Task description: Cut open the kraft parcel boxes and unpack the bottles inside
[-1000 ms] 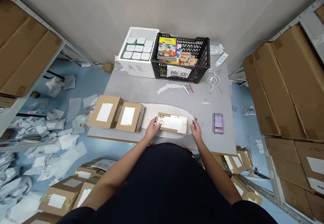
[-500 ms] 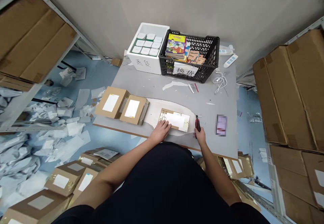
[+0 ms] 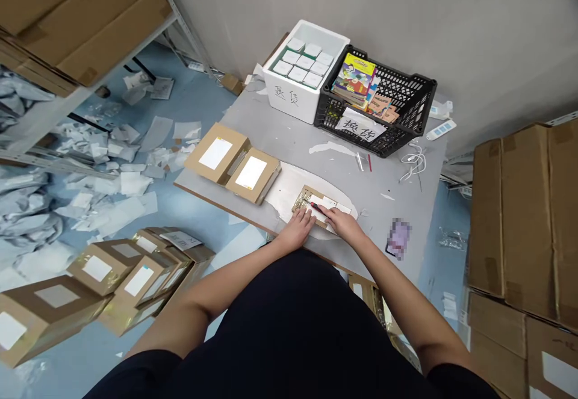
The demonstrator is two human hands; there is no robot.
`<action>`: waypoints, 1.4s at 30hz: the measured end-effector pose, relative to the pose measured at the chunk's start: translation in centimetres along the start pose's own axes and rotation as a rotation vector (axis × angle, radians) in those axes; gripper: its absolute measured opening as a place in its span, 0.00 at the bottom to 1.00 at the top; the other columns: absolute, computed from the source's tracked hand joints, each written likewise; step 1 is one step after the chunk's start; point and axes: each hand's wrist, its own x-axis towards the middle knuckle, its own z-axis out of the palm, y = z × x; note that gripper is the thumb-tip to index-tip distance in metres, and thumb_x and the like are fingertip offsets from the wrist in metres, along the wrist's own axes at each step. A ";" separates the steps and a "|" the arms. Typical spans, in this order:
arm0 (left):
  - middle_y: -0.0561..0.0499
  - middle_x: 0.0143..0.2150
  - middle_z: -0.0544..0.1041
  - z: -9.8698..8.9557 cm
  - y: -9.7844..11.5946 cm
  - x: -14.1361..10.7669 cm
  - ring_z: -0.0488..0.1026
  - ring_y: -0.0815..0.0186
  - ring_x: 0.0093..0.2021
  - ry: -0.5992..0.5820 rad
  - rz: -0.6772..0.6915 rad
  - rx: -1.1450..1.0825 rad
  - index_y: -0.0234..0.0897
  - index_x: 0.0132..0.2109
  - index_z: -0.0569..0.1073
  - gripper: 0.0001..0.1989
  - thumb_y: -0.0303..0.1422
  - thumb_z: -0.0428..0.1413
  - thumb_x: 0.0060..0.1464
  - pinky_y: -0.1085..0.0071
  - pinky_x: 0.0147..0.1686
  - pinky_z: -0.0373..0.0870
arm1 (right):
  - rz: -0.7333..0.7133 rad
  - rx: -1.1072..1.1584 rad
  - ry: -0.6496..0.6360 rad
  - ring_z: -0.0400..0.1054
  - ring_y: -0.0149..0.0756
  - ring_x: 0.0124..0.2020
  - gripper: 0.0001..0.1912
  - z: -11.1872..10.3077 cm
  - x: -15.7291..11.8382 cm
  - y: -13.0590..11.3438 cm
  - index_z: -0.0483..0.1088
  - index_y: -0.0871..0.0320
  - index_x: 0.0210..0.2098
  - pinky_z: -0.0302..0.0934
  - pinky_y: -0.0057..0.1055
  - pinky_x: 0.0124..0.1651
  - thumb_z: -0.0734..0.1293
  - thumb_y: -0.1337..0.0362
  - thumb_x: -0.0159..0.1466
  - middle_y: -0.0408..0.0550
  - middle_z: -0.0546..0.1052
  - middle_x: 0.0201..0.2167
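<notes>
**Workstation Status: Knife Tip on the Kraft Box, Both Hands on the Worktop**

At far left, you have torn grey and white packaging [image 3: 103, 191] strewn over the blue floor [image 3: 97, 71]; its full extent is cut off by the frame. Below it, stacked kraft boxes [image 3: 112, 272] sit on the floor, partly cut off at the lower edge.

On the grey worktop [image 3: 289, 143], two labelled kraft cartons [image 3: 230, 161] lie side by side, touching, near the left edge. To their right, a pale sheet [image 3: 284, 197] lies under the kraft box [image 3: 321, 205], which is the item you are working on.

Your left hand [image 3: 295, 231] rests open and flat, its fingers [image 3: 307, 218] on the near edge of that box. Your right hand [image 3: 343, 224] has its fingers closed around a utility knife [image 3: 315, 207]. Only the red tip shows, on the box's white label [image 3: 332, 206]; the hand hides the handle and the blade. The label print is unreadable.

Behind the box stand a white foam box [image 3: 289, 89] holding small white packs, and, touching it, a black plastic crate [image 3: 401, 95] holding comic books [image 3: 354, 83]. A white cable [image 3: 415, 161] lies right of the crate. Nearer you, a pixelated object [image 3: 398, 238] cannot be identified. At far right, cardboard cartons [image 3: 519, 206] are cut off by the frame.
</notes>
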 end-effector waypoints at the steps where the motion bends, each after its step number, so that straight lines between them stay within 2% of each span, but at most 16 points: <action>1: 0.32 0.68 0.56 0.0 -0.1 -0.1 0.46 0.46 0.70 0.005 0.000 -0.013 0.30 0.66 0.56 0.31 0.26 0.49 0.55 0.45 0.65 0.45 | -0.015 -0.037 -0.018 0.70 0.39 0.44 0.30 -0.2 0.6 -0.2 0.48 0.40 0.68 0.61 0.28 0.41 0.58 0.62 0.69 0.48 0.73 0.49; 5: 0.34 0.68 0.55 0.0 -0.3 -0.4 0.47 0.47 0.70 0.021 0.005 -0.058 0.32 0.66 0.56 0.32 0.26 0.50 0.54 0.45 0.65 0.44 | -0.026 -0.114 -0.047 0.71 0.38 0.42 0.31 -0.9 1.8 -0.8 0.46 0.39 0.69 0.60 0.27 0.40 0.58 0.62 0.69 0.48 0.72 0.48; 13: 0.32 0.68 0.56 0.0 -0.4 -0.3 0.46 0.46 0.70 0.023 -0.002 -0.067 0.30 0.65 0.57 0.32 0.26 0.51 0.54 0.46 0.65 0.44 | -0.021 -0.179 -0.097 0.71 0.38 0.41 0.29 -1.6 1.9 -0.8 0.46 0.38 0.68 0.59 0.27 0.39 0.57 0.62 0.70 0.48 0.74 0.45; 20: 0.33 0.68 0.56 0.2 -0.5 -0.1 0.46 0.46 0.70 0.015 -0.006 -0.096 0.32 0.66 0.57 0.32 0.26 0.51 0.54 0.43 0.65 0.43 | -0.031 -0.175 -0.123 0.72 0.39 0.42 0.30 -1.8 2.3 -0.6 0.46 0.39 0.68 0.59 0.29 0.43 0.57 0.64 0.70 0.50 0.74 0.45; 27: 0.33 0.67 0.57 0.2 -0.5 0.0 0.47 0.45 0.69 -0.001 -0.014 -0.115 0.31 0.65 0.59 0.31 0.25 0.50 0.53 0.44 0.65 0.45 | -0.045 -0.271 -0.124 0.73 0.42 0.39 0.30 -2.1 1.8 -1.0 0.46 0.40 0.69 0.59 0.30 0.38 0.54 0.66 0.69 0.53 0.74 0.43; 30: 0.32 0.67 0.58 0.2 -0.5 0.1 0.47 0.45 0.69 -0.015 -0.023 -0.110 0.30 0.64 0.60 0.30 0.25 0.51 0.53 0.45 0.65 0.45 | -0.031 -0.247 -0.121 0.72 0.41 0.39 0.30 -2.4 1.5 -0.8 0.48 0.40 0.68 0.59 0.31 0.39 0.55 0.67 0.69 0.53 0.75 0.43; 35: 0.32 0.67 0.57 0.4 -0.4 0.3 0.47 0.45 0.70 -0.031 -0.047 -0.087 0.30 0.64 0.60 0.30 0.24 0.50 0.53 0.46 0.64 0.47 | -0.009 -0.235 -0.133 0.71 0.40 0.37 0.31 -2.8 0.1 0.7 0.51 0.39 0.67 0.58 0.31 0.38 0.55 0.69 0.67 0.51 0.75 0.42; 39: 0.34 0.67 0.58 0.4 -0.4 0.2 0.47 0.46 0.70 -0.025 -0.046 -0.064 0.32 0.64 0.60 0.29 0.25 0.49 0.54 0.47 0.64 0.48 | 0.010 -0.269 -0.160 0.70 0.39 0.35 0.36 -2.7 -2.4 2.4 0.50 0.40 0.68 0.56 0.30 0.37 0.56 0.74 0.64 0.51 0.75 0.39; 42: 0.33 0.67 0.58 0.2 -0.2 0.3 0.48 0.46 0.70 -0.033 -0.056 -0.046 0.30 0.64 0.61 0.28 0.25 0.49 0.55 0.47 0.64 0.47 | 0.045 -0.296 -0.200 0.70 0.39 0.35 0.36 -2.8 -4.8 3.6 0.48 0.40 0.68 0.56 0.29 0.35 0.56 0.74 0.64 0.50 0.74 0.38</action>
